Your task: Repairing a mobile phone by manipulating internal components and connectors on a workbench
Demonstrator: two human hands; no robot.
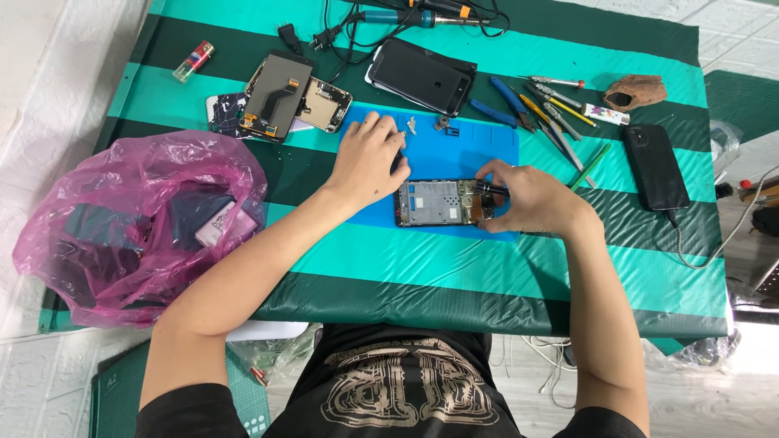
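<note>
An opened phone frame (434,203) lies on a blue work mat (479,150) in the middle of the table. My right hand (527,199) rests on the frame's right end and grips a thin dark tool (492,189) whose tip points into the frame. My left hand (369,158) lies flat on the mat just left of and above the frame, its fingers spread toward several small loose parts (422,126) at the mat's far edge.
A pink plastic bag (138,227) of phone parts sits at the left. Disassembled phone pieces (284,101), a dark phone (422,73), several hand tools (544,105), a soldering iron (406,16) and a black phone on a cable (653,166) lie on the green striped cloth.
</note>
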